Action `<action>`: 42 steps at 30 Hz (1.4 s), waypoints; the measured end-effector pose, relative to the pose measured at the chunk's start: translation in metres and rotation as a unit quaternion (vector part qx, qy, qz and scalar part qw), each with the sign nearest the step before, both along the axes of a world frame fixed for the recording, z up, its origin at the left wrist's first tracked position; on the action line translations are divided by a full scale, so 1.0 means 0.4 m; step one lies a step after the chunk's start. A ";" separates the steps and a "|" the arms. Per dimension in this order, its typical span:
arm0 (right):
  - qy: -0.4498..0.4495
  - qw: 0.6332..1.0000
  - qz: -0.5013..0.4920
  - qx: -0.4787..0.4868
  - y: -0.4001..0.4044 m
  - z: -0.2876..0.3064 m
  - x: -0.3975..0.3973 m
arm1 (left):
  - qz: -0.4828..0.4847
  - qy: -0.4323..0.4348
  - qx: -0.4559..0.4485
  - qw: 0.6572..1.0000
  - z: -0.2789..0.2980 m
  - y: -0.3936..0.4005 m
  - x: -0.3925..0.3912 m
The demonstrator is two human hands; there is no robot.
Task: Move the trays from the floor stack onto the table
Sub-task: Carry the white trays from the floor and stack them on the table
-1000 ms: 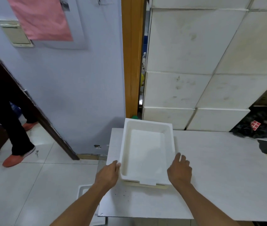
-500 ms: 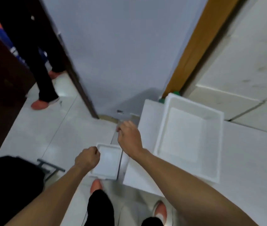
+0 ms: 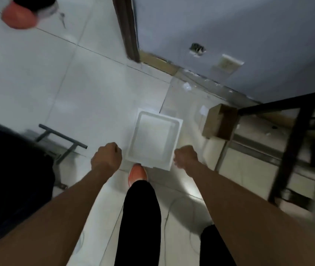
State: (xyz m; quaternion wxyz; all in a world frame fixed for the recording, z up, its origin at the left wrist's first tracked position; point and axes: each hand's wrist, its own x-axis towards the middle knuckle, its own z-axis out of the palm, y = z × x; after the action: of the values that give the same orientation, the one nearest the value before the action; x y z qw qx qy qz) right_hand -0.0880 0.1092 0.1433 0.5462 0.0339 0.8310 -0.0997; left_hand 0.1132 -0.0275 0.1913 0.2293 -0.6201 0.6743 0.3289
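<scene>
White rectangular plastic tray (image 3: 153,140) on pale tiled floor (image 3: 60,93); left hand (image 3: 107,158) and right hand (image 3: 185,156) flank it, each grip curled together, holding nothing.

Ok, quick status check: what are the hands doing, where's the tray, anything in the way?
Both hands, left and right, fingers curled, empty, either side of the tray. Tray on the floor. Orange shoe at its near edge.

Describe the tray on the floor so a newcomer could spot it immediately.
Start at the black table frame on the right, then move left past the brown cardboard box. The white tray lies on the floor tiles between both hands: the only white, rimmed rectangle there.
</scene>
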 end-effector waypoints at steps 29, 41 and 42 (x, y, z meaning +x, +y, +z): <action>0.252 0.967 -0.039 0.021 0.056 -0.720 0.032 | -0.039 0.038 -0.095 0.994 -0.818 0.053 0.021; 0.220 0.971 -0.090 -0.001 0.036 -0.680 0.004 | 0.076 0.088 0.012 0.993 -0.785 0.001 0.009; 0.210 0.973 -0.091 -0.007 0.035 -0.668 0.003 | 0.089 0.099 0.032 0.991 -0.772 -0.006 0.002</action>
State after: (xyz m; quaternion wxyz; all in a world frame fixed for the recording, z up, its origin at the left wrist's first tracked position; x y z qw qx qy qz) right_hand -0.0869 0.1231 -0.1241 0.3479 0.0838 0.9199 -0.1602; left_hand 0.1141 -0.0300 -0.1176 0.1509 -0.6342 0.6253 0.4290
